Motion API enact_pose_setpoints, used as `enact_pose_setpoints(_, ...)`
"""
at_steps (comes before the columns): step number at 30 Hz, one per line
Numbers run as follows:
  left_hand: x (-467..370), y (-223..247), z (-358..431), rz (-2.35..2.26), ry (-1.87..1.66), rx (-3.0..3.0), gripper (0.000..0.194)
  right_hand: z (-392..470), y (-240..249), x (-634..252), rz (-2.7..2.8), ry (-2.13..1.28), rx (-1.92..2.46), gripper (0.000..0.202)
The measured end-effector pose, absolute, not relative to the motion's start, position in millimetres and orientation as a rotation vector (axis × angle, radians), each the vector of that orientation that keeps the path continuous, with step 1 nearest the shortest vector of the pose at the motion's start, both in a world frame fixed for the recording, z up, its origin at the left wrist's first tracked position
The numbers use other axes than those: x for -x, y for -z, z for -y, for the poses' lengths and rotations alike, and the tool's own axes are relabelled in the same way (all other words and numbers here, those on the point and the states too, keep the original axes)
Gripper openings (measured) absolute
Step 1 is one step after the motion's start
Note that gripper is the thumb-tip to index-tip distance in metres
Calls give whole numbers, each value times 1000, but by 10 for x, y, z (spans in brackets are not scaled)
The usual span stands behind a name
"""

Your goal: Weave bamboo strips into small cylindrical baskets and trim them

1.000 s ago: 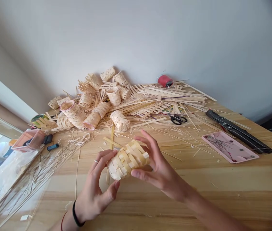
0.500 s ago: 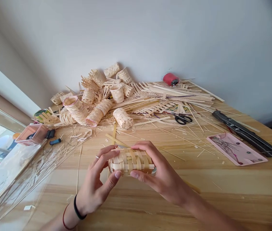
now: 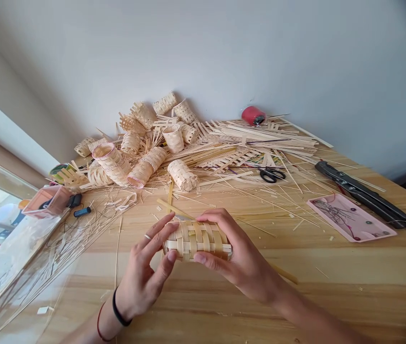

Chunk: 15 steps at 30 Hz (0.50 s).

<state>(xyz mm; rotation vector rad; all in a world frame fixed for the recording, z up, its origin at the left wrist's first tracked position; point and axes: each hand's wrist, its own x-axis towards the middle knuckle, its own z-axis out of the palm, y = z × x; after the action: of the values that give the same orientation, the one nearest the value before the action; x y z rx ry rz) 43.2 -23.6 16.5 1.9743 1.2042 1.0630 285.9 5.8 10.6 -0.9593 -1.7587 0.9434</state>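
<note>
A small woven bamboo-strip basket (image 3: 200, 240), shaped like a cylinder, lies on its side between my two hands just above the wooden table. My left hand (image 3: 152, 255) grips its left end, thumb on the near side and fingers over the top. Around the right end wraps my right hand (image 3: 226, 248), with the thumb along the near lower edge and the index finger across the top. Just beyond the basket, loose yellowish strips (image 3: 174, 209) lie crossed on the table. The basket's far side and underside are hidden.
Finished and half-woven baskets (image 3: 113, 165) are heaped at the back left, beside piled strips (image 3: 267, 138). Black scissors (image 3: 272, 175), a red thread spool (image 3: 253, 115), a pink tray of pins (image 3: 353, 220) and a long black tool (image 3: 364, 195) lie rightward. A pink box (image 3: 47, 200) stands left.
The basket has turned slightly in my hands, and my left thumb has shifted a little to the left. Both hands keep their hold; the view has shifted slightly.
</note>
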Motion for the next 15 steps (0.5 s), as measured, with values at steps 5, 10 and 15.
enact_pose_setpoints(5, -434, -225, 241, -1152, -1028, -1819, 39, -62, -99, -2867, 1754, -935, 976, 46)
enact_pose_setpoints(10, -452, -231, 247, -1118, -1028, -1753, 38, -56, -112, -2873, 1753, -951, 965, 44)
enact_pose_setpoints(15, -476, -226, 237, -1108, -1056, -1758, 36, -54, -87, -2868, 1751, -943, 975, 42)
